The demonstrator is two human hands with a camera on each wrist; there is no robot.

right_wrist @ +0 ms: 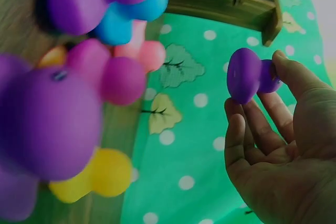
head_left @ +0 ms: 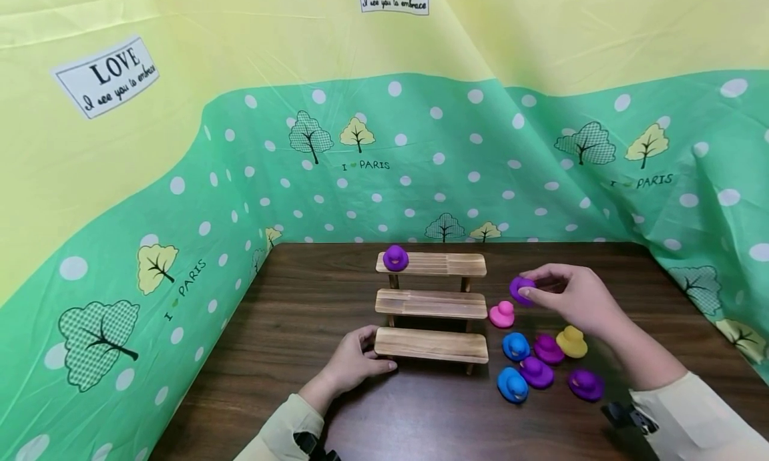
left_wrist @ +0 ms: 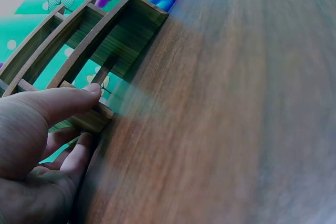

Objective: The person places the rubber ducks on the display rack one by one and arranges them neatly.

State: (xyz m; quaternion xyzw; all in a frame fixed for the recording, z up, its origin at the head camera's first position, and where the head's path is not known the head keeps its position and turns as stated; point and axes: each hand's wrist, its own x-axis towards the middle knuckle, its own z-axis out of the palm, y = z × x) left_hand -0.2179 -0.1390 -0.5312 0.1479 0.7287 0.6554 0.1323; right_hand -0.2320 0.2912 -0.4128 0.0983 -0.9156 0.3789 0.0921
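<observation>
A three-tier wooden shelf (head_left: 430, 341) stands on the dark table. Its lowest tier's left end is gripped by my left hand (head_left: 354, 362), with the thumb along the front in the left wrist view. To the right of the shelf, my right hand (head_left: 571, 295) pinches a purple rubber duck (right_wrist: 244, 76) between thumb and fingers, held up off the table in the right wrist view. Another purple duck (head_left: 395, 257) sits at the left end of the top tier. The middle and bottom tiers bear nothing.
Right of the shelf lie a pink duck (head_left: 502, 314), a yellow duck (head_left: 572, 341), two blue ducks (head_left: 516, 346) and several purple ducks (head_left: 585, 385). A green and yellow patterned cloth (head_left: 420, 147) hangs behind the table (head_left: 288, 287) and along its sides.
</observation>
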